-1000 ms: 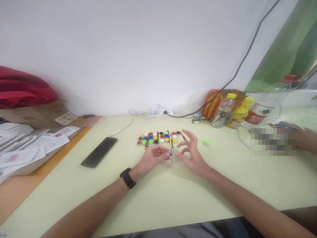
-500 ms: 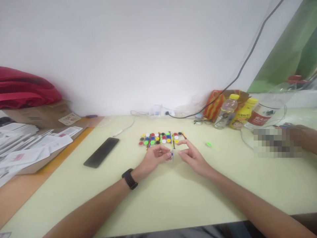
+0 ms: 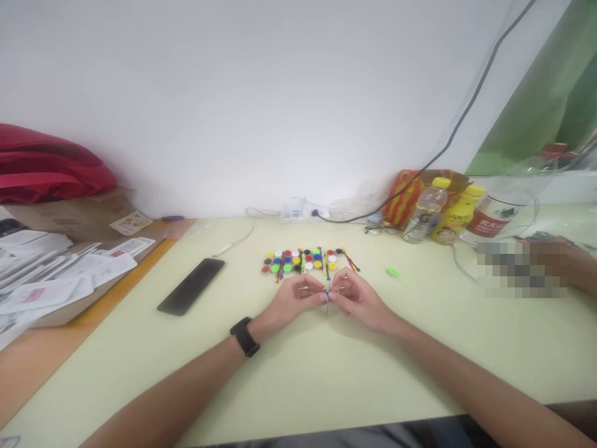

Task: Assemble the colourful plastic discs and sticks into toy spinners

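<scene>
My left hand (image 3: pixel 293 301), with a black watch on its wrist, and my right hand (image 3: pixel 357 298) meet at the middle of the pale yellow table (image 3: pixel 326 373). Both pinch a thin blue stick (image 3: pixel 327 301) held upright between the fingertips. Just beyond the hands lies a cluster of small coloured caps (image 3: pixel 298 261), red, blue, green, yellow, black and white, with several thin coloured sticks (image 3: pixel 349 259) laid among them. A single green cap (image 3: pixel 393 271) sits apart to the right.
A black phone (image 3: pixel 191 285) lies left of the hands. Papers (image 3: pixel 56 274) and a red bag (image 3: pixel 46 165) are at the far left. Bottles (image 3: pixel 426 211) and a power strip (image 3: pixel 303 213) stand at the back. Another person's hand (image 3: pixel 566 261) rests at the right edge.
My right hand, open with spread fingers a second ago, has closed in on the blue stick that my left hand held and now pinches it too.
</scene>
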Demonstrator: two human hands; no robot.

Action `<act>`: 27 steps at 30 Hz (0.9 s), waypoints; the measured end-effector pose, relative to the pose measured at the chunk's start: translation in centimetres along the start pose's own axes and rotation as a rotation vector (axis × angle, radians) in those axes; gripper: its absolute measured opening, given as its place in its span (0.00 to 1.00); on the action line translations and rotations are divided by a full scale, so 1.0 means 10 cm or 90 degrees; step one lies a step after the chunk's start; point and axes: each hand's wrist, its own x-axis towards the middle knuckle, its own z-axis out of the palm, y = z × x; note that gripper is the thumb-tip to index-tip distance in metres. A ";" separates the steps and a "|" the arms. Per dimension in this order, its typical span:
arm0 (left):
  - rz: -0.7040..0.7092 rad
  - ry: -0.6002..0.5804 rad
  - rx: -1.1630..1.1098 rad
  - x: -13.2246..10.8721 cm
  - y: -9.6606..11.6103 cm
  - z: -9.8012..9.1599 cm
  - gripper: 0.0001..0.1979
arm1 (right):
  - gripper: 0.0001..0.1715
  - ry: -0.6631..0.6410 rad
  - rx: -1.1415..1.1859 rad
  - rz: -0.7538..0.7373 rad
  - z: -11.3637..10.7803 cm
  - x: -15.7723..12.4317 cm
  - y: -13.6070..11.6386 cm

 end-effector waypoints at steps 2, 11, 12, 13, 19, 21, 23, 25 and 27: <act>0.005 -0.009 0.005 0.00 -0.01 0.00 0.15 | 0.19 -0.001 -0.004 0.003 0.00 0.00 0.01; 0.022 0.014 -0.007 0.02 -0.03 -0.02 0.15 | 0.14 0.108 -0.155 -0.080 -0.05 0.00 0.03; 0.022 0.017 -0.012 0.03 -0.02 -0.02 0.15 | 0.15 0.121 -0.190 -0.104 -0.05 -0.01 0.02; 0.023 0.020 -0.017 0.03 -0.02 -0.02 0.15 | 0.17 0.129 -0.219 -0.129 -0.05 -0.03 0.01; 0.032 0.017 -0.022 0.03 -0.03 -0.01 0.14 | 0.26 0.103 -0.204 -0.129 -0.02 -0.08 0.00; 0.027 0.028 -0.025 0.04 -0.03 -0.02 0.14 | 0.18 0.067 -0.136 -0.037 -0.03 -0.08 -0.01; 0.021 0.038 -0.024 0.04 -0.03 -0.02 0.15 | 0.15 0.053 -0.079 0.011 -0.04 -0.07 -0.03; 0.019 0.041 -0.021 0.03 -0.02 -0.02 0.15 | 0.14 0.065 -0.061 0.006 -0.05 -0.05 -0.06; 0.018 0.040 -0.020 0.03 -0.01 -0.02 0.15 | 0.15 0.068 -0.067 -0.001 -0.04 -0.04 -0.07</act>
